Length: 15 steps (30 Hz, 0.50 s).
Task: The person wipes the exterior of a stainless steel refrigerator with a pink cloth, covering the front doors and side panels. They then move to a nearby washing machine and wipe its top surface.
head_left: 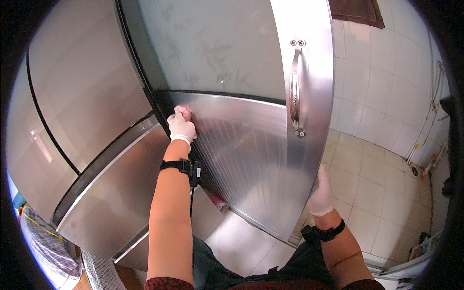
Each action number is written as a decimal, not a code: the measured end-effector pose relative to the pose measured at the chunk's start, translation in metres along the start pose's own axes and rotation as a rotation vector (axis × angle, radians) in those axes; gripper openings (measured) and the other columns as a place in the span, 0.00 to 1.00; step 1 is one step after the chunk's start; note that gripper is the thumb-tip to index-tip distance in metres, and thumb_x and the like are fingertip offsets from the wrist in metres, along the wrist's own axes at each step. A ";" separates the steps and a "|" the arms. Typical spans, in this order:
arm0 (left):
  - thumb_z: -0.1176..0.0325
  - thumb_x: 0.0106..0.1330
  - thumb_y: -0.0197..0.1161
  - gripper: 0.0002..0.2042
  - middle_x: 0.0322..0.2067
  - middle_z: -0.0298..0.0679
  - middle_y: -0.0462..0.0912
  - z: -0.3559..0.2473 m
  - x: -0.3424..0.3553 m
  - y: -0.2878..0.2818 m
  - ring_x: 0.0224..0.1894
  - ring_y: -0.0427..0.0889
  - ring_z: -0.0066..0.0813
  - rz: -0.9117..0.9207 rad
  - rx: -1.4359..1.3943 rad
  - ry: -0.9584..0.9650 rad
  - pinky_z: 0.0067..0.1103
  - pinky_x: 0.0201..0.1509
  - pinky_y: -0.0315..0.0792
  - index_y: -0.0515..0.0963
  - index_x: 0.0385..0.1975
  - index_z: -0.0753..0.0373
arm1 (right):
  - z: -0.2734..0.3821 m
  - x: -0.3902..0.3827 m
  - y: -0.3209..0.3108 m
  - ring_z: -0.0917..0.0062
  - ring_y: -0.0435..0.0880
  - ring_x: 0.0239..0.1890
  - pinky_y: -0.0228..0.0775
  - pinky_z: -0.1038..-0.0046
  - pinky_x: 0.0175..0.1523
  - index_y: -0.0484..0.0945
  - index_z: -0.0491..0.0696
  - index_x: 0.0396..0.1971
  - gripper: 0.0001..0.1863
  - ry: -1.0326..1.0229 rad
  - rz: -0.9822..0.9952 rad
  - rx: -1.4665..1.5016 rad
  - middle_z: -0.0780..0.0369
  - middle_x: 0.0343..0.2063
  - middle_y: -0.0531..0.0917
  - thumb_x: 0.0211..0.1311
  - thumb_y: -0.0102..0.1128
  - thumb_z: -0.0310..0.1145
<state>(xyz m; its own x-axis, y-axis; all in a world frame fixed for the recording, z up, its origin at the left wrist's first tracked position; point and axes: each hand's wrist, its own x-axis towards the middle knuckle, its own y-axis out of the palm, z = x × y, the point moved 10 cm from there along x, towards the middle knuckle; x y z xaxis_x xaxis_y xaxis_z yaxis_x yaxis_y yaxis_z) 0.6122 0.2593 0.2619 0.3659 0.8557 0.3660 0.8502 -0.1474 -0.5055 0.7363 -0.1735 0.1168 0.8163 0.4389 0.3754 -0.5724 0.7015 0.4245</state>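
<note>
My left hand (181,128), in a white glove, is closed on a crumpled pink cloth (183,112). It presses the cloth against the left side of a silver metal door (241,116), just under the black strip that borders the frosted glass pane (217,48). My right hand (321,193), gloved too, grips the door's right edge low down; some of its fingers are hidden by the door. Above it, a curved metal handle (295,92) is screwed to the door's wide right stile. The lower door panel is ribbed and shiny.
Glossy beige panels (87,58) stand close on the left. Past the door's right edge lies a tiled floor (377,193), with white tiled walls (372,87) and pipes (430,164). A brown towel (357,10) hangs at top right. Checkered fabric (48,241) sits at lower left.
</note>
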 end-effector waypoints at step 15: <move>0.78 0.62 0.56 0.37 0.61 0.59 0.65 -0.048 -0.090 0.020 0.61 0.71 0.58 -0.132 0.146 0.465 0.33 0.68 0.67 0.55 0.75 0.68 | -0.004 0.000 0.001 0.75 0.78 0.56 0.68 0.69 0.64 0.75 0.46 0.61 0.26 0.020 0.061 0.128 0.64 0.56 0.81 0.81 0.41 0.51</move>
<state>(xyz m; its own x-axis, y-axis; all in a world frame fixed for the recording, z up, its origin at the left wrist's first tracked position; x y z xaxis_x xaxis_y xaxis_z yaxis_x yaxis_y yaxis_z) 0.6146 0.1556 0.2562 0.4169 0.5461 0.7266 0.8510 0.0462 -0.5231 0.7359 -0.1702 0.1136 0.7805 0.4902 0.3880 -0.6249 0.5962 0.5040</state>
